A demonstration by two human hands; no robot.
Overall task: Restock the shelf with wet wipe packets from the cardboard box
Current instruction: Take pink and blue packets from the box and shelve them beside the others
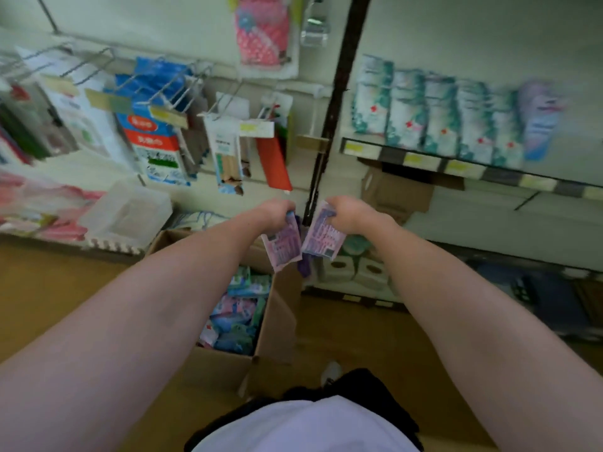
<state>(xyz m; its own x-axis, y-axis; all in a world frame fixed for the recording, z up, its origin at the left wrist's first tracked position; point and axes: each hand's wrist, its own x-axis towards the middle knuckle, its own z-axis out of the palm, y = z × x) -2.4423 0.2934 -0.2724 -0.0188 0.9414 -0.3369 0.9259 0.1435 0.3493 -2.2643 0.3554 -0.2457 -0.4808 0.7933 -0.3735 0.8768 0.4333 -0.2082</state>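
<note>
My left hand (277, 213) grips a purple wet wipe packet (283, 246) by its top edge, and it hangs down over the open cardboard box (277, 324). My right hand (349, 212) grips a second purple packet (323, 238) the same way, just right of the first. Both hands are held up side by side above the box's far end. The box stands on the floor and holds several loose blue, pink and green packets (235, 318). On the shelf (424, 159) at upper right stands a row of teal-and-white packets (437, 115) with one purple packet (538, 119) at its right end.
A dark upright post (336, 102) divides the shelf from a pegboard with hanging goods (153, 125) on the left. Toilet rolls (352, 269) sit low behind the box. A brown carton (398, 190) sits under the shelf. The wooden floor (359, 337) lies right of the box.
</note>
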